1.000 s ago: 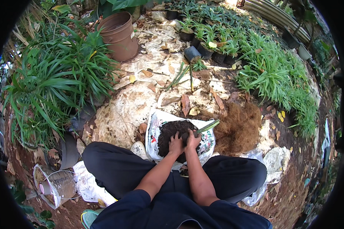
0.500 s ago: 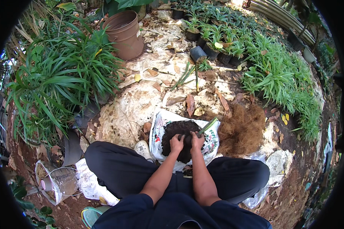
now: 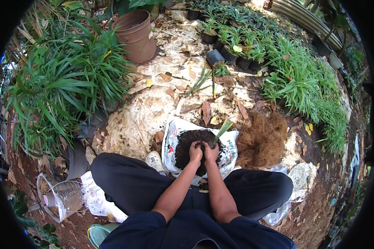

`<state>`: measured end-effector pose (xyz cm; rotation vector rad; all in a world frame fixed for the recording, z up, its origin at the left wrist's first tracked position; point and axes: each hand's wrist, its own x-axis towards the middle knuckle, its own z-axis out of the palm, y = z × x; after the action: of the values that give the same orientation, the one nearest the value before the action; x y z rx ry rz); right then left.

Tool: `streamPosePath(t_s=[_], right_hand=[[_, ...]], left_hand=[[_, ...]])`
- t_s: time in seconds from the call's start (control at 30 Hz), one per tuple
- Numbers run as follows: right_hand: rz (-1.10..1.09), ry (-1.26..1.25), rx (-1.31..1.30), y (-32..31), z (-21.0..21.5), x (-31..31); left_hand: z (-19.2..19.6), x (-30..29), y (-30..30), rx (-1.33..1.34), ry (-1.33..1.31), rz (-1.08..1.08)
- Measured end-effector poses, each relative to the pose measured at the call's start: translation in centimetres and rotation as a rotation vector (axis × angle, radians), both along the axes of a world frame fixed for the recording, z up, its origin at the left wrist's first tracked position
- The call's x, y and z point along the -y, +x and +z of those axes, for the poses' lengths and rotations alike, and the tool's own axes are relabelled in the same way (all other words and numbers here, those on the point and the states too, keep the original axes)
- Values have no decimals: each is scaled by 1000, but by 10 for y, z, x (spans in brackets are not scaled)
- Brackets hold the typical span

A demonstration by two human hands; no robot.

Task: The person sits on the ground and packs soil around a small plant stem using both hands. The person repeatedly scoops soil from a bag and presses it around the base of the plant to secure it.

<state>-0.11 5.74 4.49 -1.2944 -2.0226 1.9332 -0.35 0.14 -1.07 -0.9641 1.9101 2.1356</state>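
Observation:
Dark soil [image 3: 183, 152] lies heaped on a white printed sack [image 3: 168, 148] between my bent legs. Over the heap, my left hand [image 3: 195, 153] and my right hand [image 3: 211, 153] meet with fingers curled inward. They are closed round a dark clump of soil, mostly hidden by the fingers. A green, pale-edged leaf cutting [image 3: 223, 129] sticks up from the clump beside my right hand, tilted away to the right. Its lower end is out of sight.
Brown coconut fibre [image 3: 262, 141] is piled right of the sack. Loose leaf cuttings [image 3: 200, 81] and a tipped black pot [image 3: 214, 58] lie farther off. A brown bucket [image 3: 136, 39] stands far left; potted plants [image 3: 295, 81] spread right. A bucket [image 3: 70, 195] lies at lower left.
My hands have drawn together and my left hand has shifted right and slightly away from me. The leaf cutting has turned more upright and its tip has moved left.

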Motion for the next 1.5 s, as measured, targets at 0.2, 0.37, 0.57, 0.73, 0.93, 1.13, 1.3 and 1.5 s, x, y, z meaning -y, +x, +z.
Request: streamPosePath(t_s=[0.2,0.37,0.57,0.73,0.93,1.13,1.3,1.5], right_hand=[[158,-156,-42,0,-6,-9],[0,26,-30,2,-7,-1],[35,-179,-112,-5,-4,-3],[-67,-246,-130,-3,-4,-8],[9,-261,-85,0,-11,-7],[-135,-325,-157,0,-15,-3],[-57,-325,-151,0,-11,-1],[-136,114,-22,-5,-9,-8]], left_hand=[[13,6,-4,103,76,2],[11,-2,-5,-63,70,-80],[19,-1,-3,-56,39,-95],[31,-5,0,-72,-63,-203],[31,-2,-3,-65,106,-101],[40,-6,1,-61,0,-110],[42,2,-4,-111,49,-93],[19,8,-9,-160,-263,-221]])
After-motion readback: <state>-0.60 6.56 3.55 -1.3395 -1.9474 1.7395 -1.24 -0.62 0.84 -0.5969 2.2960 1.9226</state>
